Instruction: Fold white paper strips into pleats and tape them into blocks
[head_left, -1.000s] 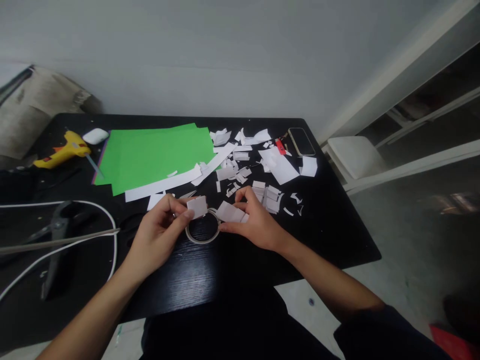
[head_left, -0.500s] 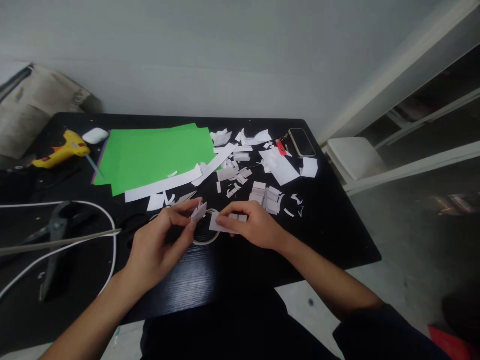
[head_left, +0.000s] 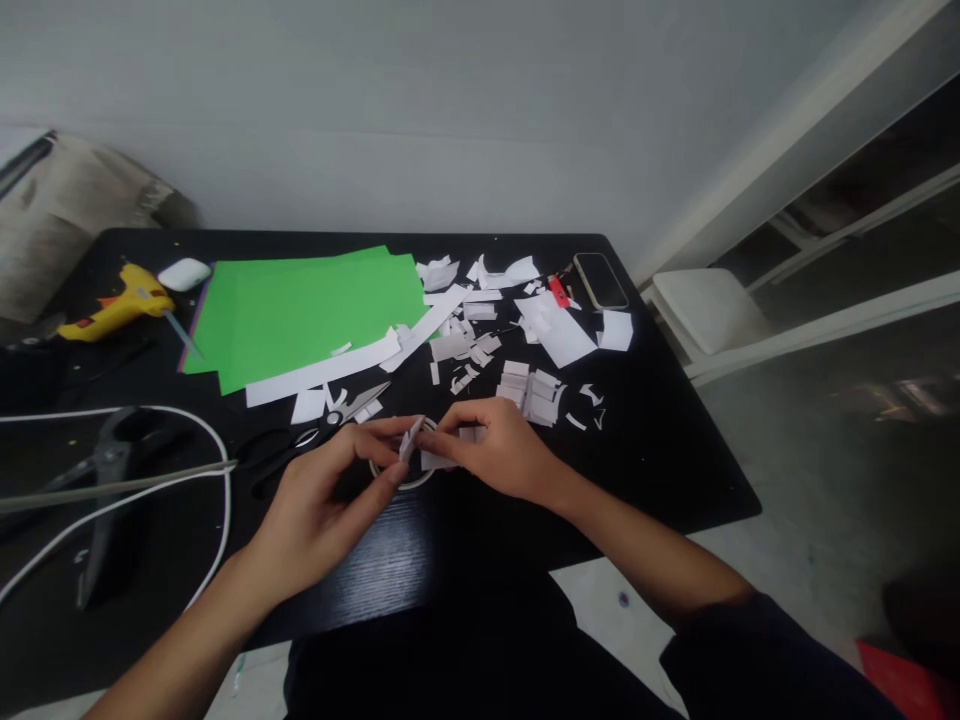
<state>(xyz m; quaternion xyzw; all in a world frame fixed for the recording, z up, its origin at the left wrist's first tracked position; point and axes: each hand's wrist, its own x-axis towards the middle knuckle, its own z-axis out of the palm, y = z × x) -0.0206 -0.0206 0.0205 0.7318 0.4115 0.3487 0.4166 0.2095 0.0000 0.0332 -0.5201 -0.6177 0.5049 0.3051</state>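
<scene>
Between the thumb and fingers of my left hand is a small folded piece of white paper. My right hand pinches another white paper piece, largely covered by the fingers. The fingertips of both hands are close together, and I cannot tell whether the two papers touch. Below them a pale ring, perhaps a tape roll, lies on the black table. Scissors with black handles lie just beyond my left hand, blades pointing away.
Green sheets lie at the back left beside a yellow glue gun and a white case. White paper scraps are scattered centrally. A phone rests at the back right. A white cable loops at left.
My hands have come closer together. The folded paper in my left hand has moved right and turned more upright, and the right hand's paper is now more hidden.
</scene>
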